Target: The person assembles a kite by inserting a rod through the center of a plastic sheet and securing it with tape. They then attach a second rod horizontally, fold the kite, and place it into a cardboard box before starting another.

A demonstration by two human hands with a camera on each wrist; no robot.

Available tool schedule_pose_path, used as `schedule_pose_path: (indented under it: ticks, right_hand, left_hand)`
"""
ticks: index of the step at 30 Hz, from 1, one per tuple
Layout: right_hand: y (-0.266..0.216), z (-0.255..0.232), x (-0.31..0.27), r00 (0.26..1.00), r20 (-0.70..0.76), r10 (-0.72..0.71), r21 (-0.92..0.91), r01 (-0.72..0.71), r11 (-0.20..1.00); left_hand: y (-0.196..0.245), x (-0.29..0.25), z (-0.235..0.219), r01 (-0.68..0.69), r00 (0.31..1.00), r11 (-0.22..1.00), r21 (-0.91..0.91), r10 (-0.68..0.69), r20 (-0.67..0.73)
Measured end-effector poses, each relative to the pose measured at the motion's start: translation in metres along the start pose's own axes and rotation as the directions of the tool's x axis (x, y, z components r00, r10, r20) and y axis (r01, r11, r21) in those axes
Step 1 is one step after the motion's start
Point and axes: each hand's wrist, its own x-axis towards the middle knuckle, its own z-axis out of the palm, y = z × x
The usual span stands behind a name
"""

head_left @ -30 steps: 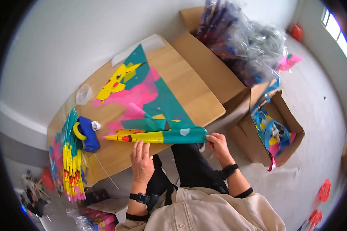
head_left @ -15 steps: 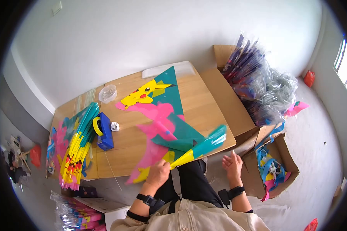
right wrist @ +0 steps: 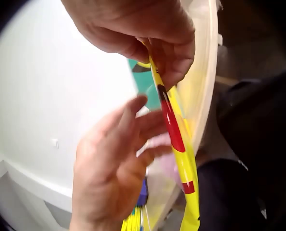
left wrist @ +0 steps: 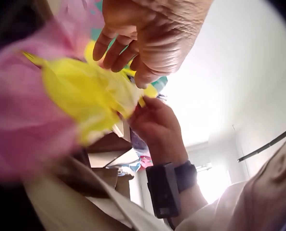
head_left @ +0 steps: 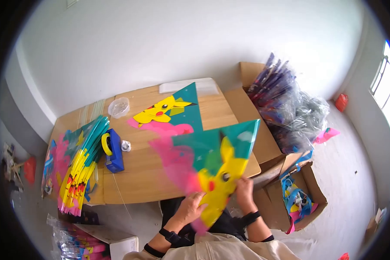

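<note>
A triangular kite sheet (head_left: 216, 182), green, yellow and pink with a printed yellow cartoon figure, hangs partly opened out over the table's front edge. My right hand (head_left: 245, 194) pinches its right-hand edge; in the right wrist view the thumb and fingers (right wrist: 179, 65) grip that narrow yellow-and-red edge. On the sheet's other side is my left hand (head_left: 189, 209), its fingers loosely extended at the film. The left wrist view shows those fingers (left wrist: 119, 50) in front of the yellow film (left wrist: 85, 91). A similar kite sheet (head_left: 164, 110) lies flat behind on the table.
On the table (head_left: 138, 173) stand a blue tape dispenser (head_left: 114, 151) and a clear tub (head_left: 118, 107). Several rolled kites (head_left: 84, 164) lie stacked at the left. To the right are a large carton with plastic-wrapped bundles (head_left: 286, 108) and a smaller open box (head_left: 309, 221).
The kite sheet was rolled narrow, then came up in my left hand; now it is spread wider and nearer my body. My right hand let go of its end and now pinches its edge.
</note>
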Motion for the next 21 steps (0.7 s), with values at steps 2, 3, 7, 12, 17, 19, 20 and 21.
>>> schedule_pose_path:
  ticks: [2,3,7,12,17,19,20,21]
  right_hand:
    - [0.0,-0.032,0.046,0.983,-0.113,-0.146,-0.041,0.142,0.989]
    - [0.0,-0.051,0.068,0.97,-0.138,-0.201,-0.332,0.146,0.932]
    - [0.023,-0.127,0.147,0.945,-0.082,-0.317,-0.847,0.102,0.522]
    - [0.001,-0.117,0.173,0.863,0.087,-0.497,-0.947,0.226,0.227]
    - [-0.017,-0.082,0.208,0.892,0.219,-0.395,-0.946,0.293,0.138]
    - [-0.023,-0.058,0.216,0.922,0.235,-0.309,-0.962,0.265,0.06]
    - [-0.021,-0.045,0.221,0.924,0.23,-0.305,-0.964,0.259,0.055]
    - [-0.018,-0.031,0.225,0.845,0.284,-0.452,-0.949,0.316,-0.004]
  left_hand:
    - [-0.014,-0.002,-0.015,0.049,0.996,0.999,0.017,-0.047,-0.076]
    - [-0.029,-0.007,-0.019,0.102,0.99,0.994,0.045,-0.097,-0.107]
    - [-0.073,-0.007,-0.038,0.295,0.935,0.955,0.039,-0.28,-0.217]
    - [-0.119,0.034,-0.06,0.339,0.913,0.928,0.156,-0.285,-0.292]
    - [-0.148,0.107,-0.059,0.143,0.98,0.943,0.3,-0.093,-0.176]
    - [-0.162,0.137,-0.051,0.165,0.984,0.921,0.353,-0.132,-0.117]
    - [-0.169,0.15,-0.048,0.179,0.984,0.894,0.411,-0.168,-0.063]
    - [-0.176,0.161,-0.045,0.209,0.967,0.854,0.476,-0.253,0.029]
